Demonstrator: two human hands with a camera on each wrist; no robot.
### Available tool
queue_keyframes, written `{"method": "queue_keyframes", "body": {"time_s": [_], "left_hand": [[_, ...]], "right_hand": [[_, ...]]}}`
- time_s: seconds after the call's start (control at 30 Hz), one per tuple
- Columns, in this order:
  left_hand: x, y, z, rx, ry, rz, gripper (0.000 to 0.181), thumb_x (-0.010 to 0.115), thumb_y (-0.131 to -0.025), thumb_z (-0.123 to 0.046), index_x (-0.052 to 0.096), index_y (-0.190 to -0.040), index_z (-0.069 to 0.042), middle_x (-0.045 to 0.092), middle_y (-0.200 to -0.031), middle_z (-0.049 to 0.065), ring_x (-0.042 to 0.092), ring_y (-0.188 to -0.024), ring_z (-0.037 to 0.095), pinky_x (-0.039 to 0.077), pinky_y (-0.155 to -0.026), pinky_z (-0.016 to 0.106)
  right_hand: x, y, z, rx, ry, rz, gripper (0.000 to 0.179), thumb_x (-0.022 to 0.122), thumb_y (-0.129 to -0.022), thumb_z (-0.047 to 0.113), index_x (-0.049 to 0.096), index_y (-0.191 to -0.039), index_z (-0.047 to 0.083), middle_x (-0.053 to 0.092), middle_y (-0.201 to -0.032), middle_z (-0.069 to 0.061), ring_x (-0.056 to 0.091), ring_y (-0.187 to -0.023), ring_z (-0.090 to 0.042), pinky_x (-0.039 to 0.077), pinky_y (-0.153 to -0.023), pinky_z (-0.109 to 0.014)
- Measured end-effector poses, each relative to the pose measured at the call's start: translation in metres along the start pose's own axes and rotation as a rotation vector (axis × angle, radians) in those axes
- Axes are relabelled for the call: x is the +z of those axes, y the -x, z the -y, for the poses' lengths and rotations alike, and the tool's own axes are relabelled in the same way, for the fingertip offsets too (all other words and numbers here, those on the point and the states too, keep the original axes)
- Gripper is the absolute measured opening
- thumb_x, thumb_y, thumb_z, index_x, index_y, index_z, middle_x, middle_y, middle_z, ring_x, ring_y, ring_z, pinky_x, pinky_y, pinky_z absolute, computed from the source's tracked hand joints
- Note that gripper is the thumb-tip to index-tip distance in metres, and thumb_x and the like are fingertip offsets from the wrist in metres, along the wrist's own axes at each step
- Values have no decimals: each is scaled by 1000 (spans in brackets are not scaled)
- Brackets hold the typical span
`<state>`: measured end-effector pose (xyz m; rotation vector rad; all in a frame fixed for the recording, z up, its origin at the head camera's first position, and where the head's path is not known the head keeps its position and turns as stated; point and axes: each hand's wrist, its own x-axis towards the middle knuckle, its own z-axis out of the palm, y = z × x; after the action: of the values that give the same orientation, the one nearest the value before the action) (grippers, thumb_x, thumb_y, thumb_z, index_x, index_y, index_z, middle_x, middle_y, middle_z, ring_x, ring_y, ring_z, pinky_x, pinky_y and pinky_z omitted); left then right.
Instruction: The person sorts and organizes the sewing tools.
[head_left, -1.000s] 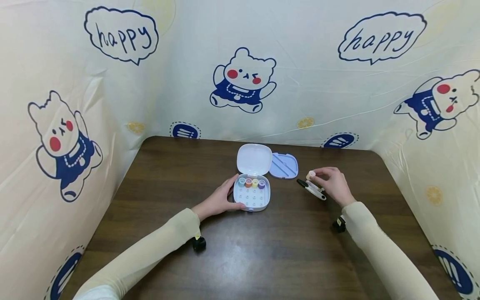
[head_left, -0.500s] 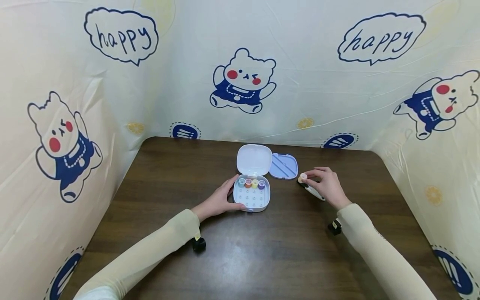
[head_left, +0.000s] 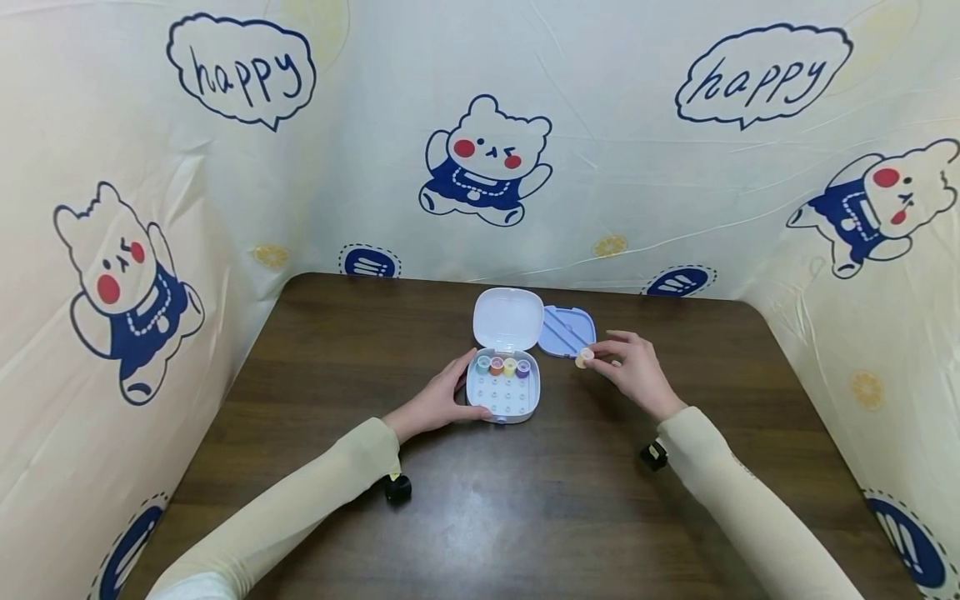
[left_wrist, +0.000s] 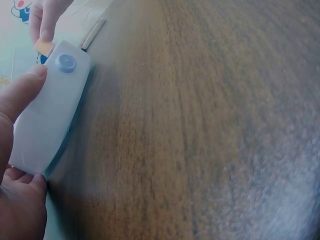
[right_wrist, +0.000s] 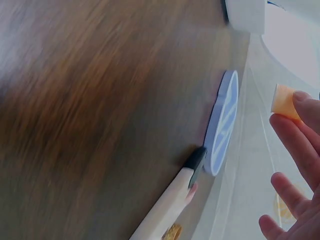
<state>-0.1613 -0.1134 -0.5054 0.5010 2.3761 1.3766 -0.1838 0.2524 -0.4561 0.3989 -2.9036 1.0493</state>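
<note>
My left hand (head_left: 438, 398) grips the left side of a white sewing box (head_left: 501, 398), thumb at its front and fingers behind. The box's lid (head_left: 508, 318) stands raised. Blue, orange, yellow and purple thread spools (head_left: 497, 366) stand in the back row, with bare pegs before them. My right hand (head_left: 637, 371) pinches a small peach thread spool (head_left: 584, 358) between thumb and index finger, the other fingers spread. That spool (right_wrist: 286, 101) is off the table in the right wrist view, to the right of the box.
A light-blue divided tray (head_left: 567, 332) lies right of the lid. White thread snips with a black tip (right_wrist: 167, 202) lie beside it, mostly hidden by my right hand in the head view. A small gold item (right_wrist: 173, 232) sits near the snips.
My right hand has moved left with the peach spool, from over the snips to the front right of the blue tray. My left hand and the box have stayed put.
</note>
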Motion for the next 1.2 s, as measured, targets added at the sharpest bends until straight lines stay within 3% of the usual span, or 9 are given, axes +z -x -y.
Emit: {"method": "queue_keyframes", "body": {"time_s": [0.27, 0.5, 0.7, 1.2], "left_hand": [[0, 1, 0, -7, -6, -2, 112, 89, -85, -33, 17, -168, -11, 24, -169, 16, 32, -153, 32, 31, -123, 47], [0, 1, 0, -4, -15, -1, 112, 88, -86, -33, 16, -168, -10, 23, -170, 16, 31, -154, 31, 31, -123, 47], [0, 1, 0, 2, -11, -3, 111, 88, -86, -33, 16, -168, -9, 23, -170, 17, 31, -154, 32, 31, -123, 47], [2, 0, 3, -6, -2, 0, 113, 88, -86, -37, 15, -168, -13, 21, -171, 12, 30, -155, 28, 31, -123, 44]], "right_hand": [[12, -3, 18, -34, 19, 14, 26, 80, -94, 24, 81, -115, 8, 74, -117, -17, 42, -140, -44, 27, -114, -70], [26, -10, 30, -115, 59, 16, 24, 82, -92, 23, 82, -111, 9, 79, -100, -8, 47, -138, -43, 27, -115, -65], [38, -15, 36, -192, 77, 2, 22, 83, -91, 22, 83, -108, 10, 80, -96, -4, 52, -134, -43, 29, -114, -65], [62, -21, 58, -210, 58, 44, 21, 83, -92, 24, 83, -109, 13, 80, -98, 0, 52, -134, -39, 26, -115, -65]]}}
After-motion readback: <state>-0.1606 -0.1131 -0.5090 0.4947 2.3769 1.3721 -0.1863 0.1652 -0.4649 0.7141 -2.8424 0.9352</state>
